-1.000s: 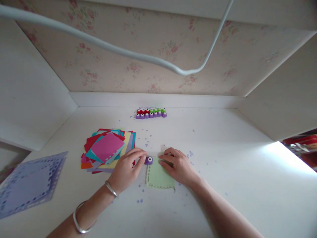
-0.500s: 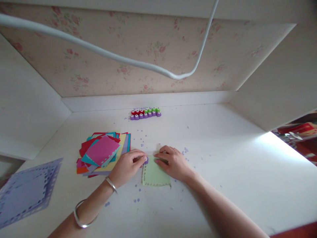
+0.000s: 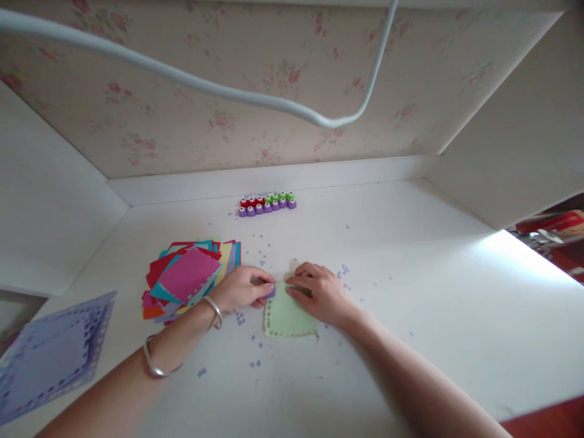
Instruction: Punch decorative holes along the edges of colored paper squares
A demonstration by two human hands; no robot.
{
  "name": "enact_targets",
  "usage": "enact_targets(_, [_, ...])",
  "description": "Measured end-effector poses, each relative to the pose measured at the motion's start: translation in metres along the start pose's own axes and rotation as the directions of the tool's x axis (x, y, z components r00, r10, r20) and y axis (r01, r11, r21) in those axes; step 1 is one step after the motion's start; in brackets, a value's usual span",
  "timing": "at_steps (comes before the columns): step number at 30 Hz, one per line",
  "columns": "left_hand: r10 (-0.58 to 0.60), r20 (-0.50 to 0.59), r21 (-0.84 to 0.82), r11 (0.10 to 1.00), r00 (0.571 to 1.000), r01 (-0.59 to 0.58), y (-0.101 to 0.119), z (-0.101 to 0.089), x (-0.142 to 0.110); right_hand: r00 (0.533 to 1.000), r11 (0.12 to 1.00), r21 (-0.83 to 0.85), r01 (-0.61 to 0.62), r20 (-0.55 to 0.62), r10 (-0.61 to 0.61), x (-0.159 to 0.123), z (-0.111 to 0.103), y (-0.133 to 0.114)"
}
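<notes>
A small purple craft punch (image 3: 271,292) sits at the upper left corner of a light green square of paper (image 3: 292,315). My left hand (image 3: 244,288) is closed round the punch, thumb on top, and hides most of it. My right hand (image 3: 317,293) grips the green paper near its upper right, with the thumb on its face and the index finger at its top edge. Small punched shapes line the paper's left and bottom edges. The right edge is partly covered by my right hand.
Red, green and purple punches (image 3: 267,205) stand in two rows at the back. A pile of coloured paper (image 3: 189,275) lies left, beside punched lilac sheets (image 3: 50,356). Tiny lilac cut-outs (image 3: 255,364) dot the white table (image 3: 410,261). A white cable (image 3: 274,104) hangs across the top.
My left hand has shifted slightly right and turned around the punch, with more fingers tucked beneath. My right hand keeps its hold on the paper. The view has tilted slightly.
</notes>
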State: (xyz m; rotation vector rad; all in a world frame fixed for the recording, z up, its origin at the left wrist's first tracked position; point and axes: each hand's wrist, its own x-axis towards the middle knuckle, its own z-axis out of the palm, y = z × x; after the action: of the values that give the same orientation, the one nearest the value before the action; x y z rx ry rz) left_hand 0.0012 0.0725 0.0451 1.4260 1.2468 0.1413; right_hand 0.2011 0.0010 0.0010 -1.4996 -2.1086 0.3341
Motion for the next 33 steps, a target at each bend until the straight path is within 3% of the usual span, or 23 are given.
enact_targets(15, [-0.055,0.024,-0.1,0.993,0.998,0.057,0.007,0.002,0.0,1.0,1.0,-0.023,-0.022,0.014,0.022,-0.001,-0.001,-0.002])
enact_targets(23, [0.008,-0.03,-0.185,0.983,1.0,-0.013,-0.011,0.001,-0.014,1.0,1.0,0.0,-0.013,0.003,0.013,-0.001,-0.003,-0.002])
enact_targets(33, [0.182,-0.174,-0.11,0.973,0.968,-0.203,-0.044,-0.007,-0.024,1.0,1.0,0.013,-0.001,0.002,0.001,-0.001,-0.003,0.0])
